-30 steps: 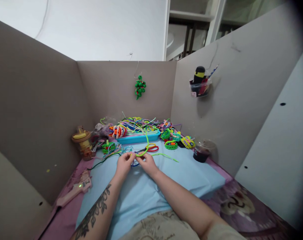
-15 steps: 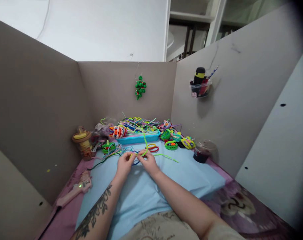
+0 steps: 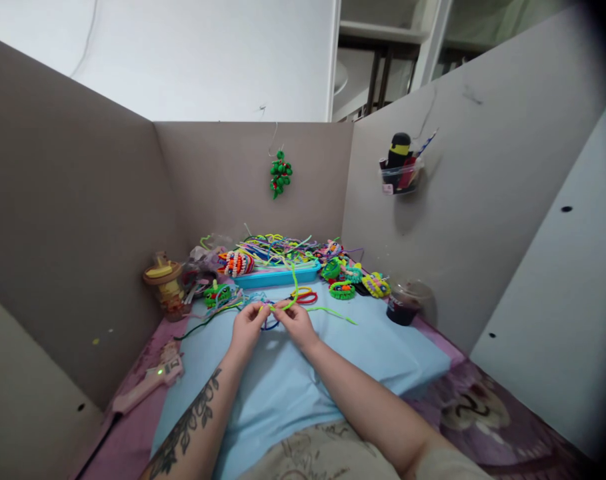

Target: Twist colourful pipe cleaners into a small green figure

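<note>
My left hand [image 3: 249, 326] and my right hand [image 3: 295, 323] meet over a light blue cloth [image 3: 303, 373], both pinching a lime green pipe cleaner [image 3: 291, 293] that loops up between them and trails off to the right. A dark blue strand [image 3: 269, 326] lies under my fingers. Just beyond them lie red and orange rings [image 3: 307, 295].
A teal tray [image 3: 277, 275] heaped with coloured pipe cleaners sits at the back, with woven bracelets [image 3: 355, 280] to its right. A dark cup [image 3: 404, 305] stands right, a yellow-lidded jar [image 3: 163, 283] left, a pink glue gun [image 3: 153, 380] near left. Grey partition walls enclose the desk; a green ornament [image 3: 280, 174] hangs behind.
My hands stay together on the green pipe cleaner; its upright loop has shifted slightly as my fingers work it.
</note>
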The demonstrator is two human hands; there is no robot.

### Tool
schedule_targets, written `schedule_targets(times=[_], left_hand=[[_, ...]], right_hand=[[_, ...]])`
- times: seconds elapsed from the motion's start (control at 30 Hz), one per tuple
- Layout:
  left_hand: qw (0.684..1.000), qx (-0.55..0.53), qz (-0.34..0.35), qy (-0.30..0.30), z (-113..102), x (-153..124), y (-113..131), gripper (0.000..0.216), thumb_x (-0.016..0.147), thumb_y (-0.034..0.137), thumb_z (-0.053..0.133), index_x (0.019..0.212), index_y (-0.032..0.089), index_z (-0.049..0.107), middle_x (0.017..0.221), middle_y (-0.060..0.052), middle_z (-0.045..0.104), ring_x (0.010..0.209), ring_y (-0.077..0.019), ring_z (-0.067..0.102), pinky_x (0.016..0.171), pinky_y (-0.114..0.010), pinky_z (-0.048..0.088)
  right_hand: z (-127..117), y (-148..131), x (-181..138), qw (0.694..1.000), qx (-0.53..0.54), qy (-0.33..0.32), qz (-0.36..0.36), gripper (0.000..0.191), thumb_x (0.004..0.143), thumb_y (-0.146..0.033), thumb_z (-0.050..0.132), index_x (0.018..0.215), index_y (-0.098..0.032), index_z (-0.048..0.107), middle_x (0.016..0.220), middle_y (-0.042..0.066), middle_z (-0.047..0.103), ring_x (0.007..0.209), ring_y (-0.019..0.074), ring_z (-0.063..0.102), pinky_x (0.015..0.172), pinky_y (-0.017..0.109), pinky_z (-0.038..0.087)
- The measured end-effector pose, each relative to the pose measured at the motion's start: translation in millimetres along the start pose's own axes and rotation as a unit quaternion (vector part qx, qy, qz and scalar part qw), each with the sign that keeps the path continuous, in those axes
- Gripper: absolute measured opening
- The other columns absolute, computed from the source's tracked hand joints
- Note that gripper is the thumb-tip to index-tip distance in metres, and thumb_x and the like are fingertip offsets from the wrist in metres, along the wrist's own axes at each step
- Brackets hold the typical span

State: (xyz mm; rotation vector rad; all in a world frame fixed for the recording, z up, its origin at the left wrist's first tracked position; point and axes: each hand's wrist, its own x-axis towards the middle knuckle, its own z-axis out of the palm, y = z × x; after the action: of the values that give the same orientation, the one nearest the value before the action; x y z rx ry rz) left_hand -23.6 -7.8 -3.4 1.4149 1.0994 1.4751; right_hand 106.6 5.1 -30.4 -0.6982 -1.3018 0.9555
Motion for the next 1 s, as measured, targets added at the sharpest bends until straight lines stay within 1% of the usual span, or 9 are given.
schedule_targets(times=[0.1,0.2,0.33,0.5,0.7,0.87,1.0], left_hand=[[1.0,-0.01,-0.007,-0.018,1,-1,3,0.029,0.066,0.041,0.066,0.072,0.013,0.062,0.068,-0.002,0.061,0.066,-0.0134,0.053,0.064,-0.024,0.041],[0.999,-0.013,-0.008,-0.028,1,-2,7,0.03,0.065,0.043,0.066,0.068,0.013,0.062,0.065,-0.001,0.06,0.063,-0.0127,0.052,0.061,-0.023,0.04],[0.999,-0.027,-0.015,-0.037,1,-2,9,0.029,0.064,0.042,0.067,0.067,0.013,0.063,0.063,-0.001,0.06,0.061,-0.0115,0.051,0.06,-0.023,0.039],[0.998,-0.031,-0.033,-0.053,0,-3,9,0.029,0.064,0.041,0.067,0.069,0.013,0.063,0.063,-0.001,0.061,0.06,-0.0115,0.051,0.059,-0.023,0.039],[0.994,-0.038,-0.043,-0.093,-1,-5,15,0.032,0.064,0.044,0.067,0.068,0.013,0.062,0.062,-0.001,0.058,0.06,-0.0115,0.05,0.059,-0.023,0.039],[0.993,-0.025,-0.031,-0.112,0,-5,15,0.033,0.066,0.046,0.064,0.068,0.014,0.058,0.058,0.001,0.053,0.056,-0.0102,0.045,0.055,-0.022,0.035],[0.991,0.005,-0.022,-0.133,1,-5,15,0.034,0.067,0.047,0.063,0.066,0.014,0.057,0.058,0.001,0.051,0.055,-0.01,0.043,0.053,-0.021,0.033]], right_hand=[[0,-4,0,1.0,0.006,0.002,0.011,0.023,0.073,-0.039,0.06,0.076,-0.016,0.058,0.065,0.001,0.057,0.057,0.0111,0.051,0.053,0.023,0.043],[0,-7,1,1.0,-0.008,0.012,0.013,0.025,0.073,-0.041,0.059,0.075,-0.016,0.056,0.06,-0.001,0.054,0.055,0.0111,0.049,0.052,0.023,0.042],[-1,-7,1,0.999,-0.021,0.023,0.014,0.026,0.071,-0.041,0.06,0.075,-0.016,0.056,0.063,0.0,0.055,0.057,0.0116,0.05,0.055,0.023,0.043],[-4,-6,2,1.0,-0.005,0.023,0.018,0.024,0.07,-0.04,0.06,0.075,-0.017,0.055,0.068,0.0,0.057,0.062,0.013,0.053,0.06,0.025,0.043],[-5,-7,2,1.0,-0.004,-0.004,0.013,0.021,0.071,-0.038,0.06,0.074,-0.017,0.054,0.064,-0.002,0.054,0.06,0.0115,0.05,0.058,0.023,0.041],[-5,-8,1,1.0,-0.005,-0.018,0.011,0.021,0.074,-0.038,0.057,0.073,-0.017,0.053,0.063,-0.002,0.054,0.06,0.0118,0.05,0.058,0.023,0.042],[-5,-7,1,1.0,-0.016,-0.011,0.01,0.023,0.073,-0.038,0.058,0.068,-0.018,0.049,0.058,-0.004,0.047,0.055,0.0093,0.045,0.053,0.021,0.038]])
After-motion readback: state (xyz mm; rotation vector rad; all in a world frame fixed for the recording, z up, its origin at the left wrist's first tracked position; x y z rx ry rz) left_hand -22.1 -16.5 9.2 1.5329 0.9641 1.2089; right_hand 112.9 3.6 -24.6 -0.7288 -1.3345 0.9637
